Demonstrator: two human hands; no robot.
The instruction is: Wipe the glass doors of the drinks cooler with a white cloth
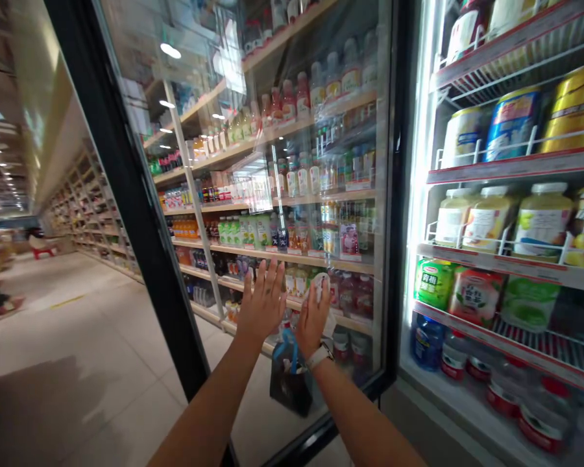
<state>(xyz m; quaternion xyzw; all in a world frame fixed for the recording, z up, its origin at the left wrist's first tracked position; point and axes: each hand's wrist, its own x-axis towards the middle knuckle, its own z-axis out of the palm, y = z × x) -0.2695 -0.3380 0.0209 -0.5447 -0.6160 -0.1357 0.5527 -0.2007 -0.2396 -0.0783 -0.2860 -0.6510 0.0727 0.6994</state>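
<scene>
We stood before a black-framed glass refrigerator door (277, 227), swung open left of brightly lit white wire shelves (516, 170). Our left hand (261, 301) was at the pane, fingers slightly spread; our right hand (314, 316), fingers nearly together, held a crumpled white wad (324, 283) beneath them.

Our two forearms are bare and reach forward from below, with less space between them at the hands than at the elbow side. The left forearm (211, 399) leads to our left hand (261, 308), which shows us its back, with the fingers straight, pointing upward and a little spread. Our right hand (312, 324), at the end of the right forearm (357, 412), is near it but apart, slightly lower, with its fingers closer together and also upward.
</scene>
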